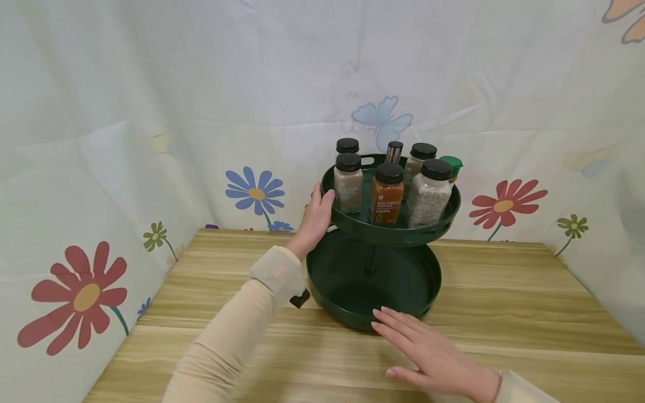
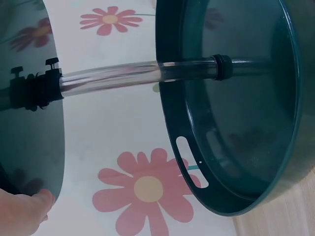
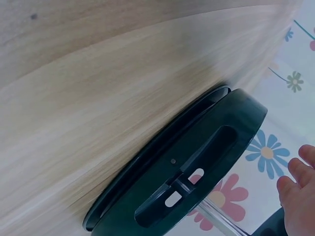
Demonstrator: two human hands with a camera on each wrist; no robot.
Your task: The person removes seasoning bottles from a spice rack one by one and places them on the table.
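Observation:
A dark green two-tier round tray stand point(image 1: 372, 230) stands on the table, its upper tier loaded with spice jars. My left hand point(image 1: 314, 221) holds the upper tier's left rim, thumb and fingers against the outer wall; its fingertips point(image 2: 44, 199) show at that tier's edge in the left wrist view. My right hand point(image 1: 430, 352) is spread, palm down, before the lower tier point(image 1: 347, 317), fingertips overlapping its front rim. An orange-red pepper jar point(image 1: 387, 202), a jar of pale coarse grains point(image 1: 429, 196) and a greyish-brown pepper jar point(image 1: 348, 187) stand in front.
Behind them are more black-capped jars point(image 1: 414, 168), a slim silver-and-black container point(image 1: 395, 152) and a green-capped bottle point(image 1: 452, 165). A clear pole point(image 2: 108, 78) joins the tiers. The wood-grain table point(image 1: 504, 296) meets a flower-printed curtain point(image 1: 282, 134) at the back and sides.

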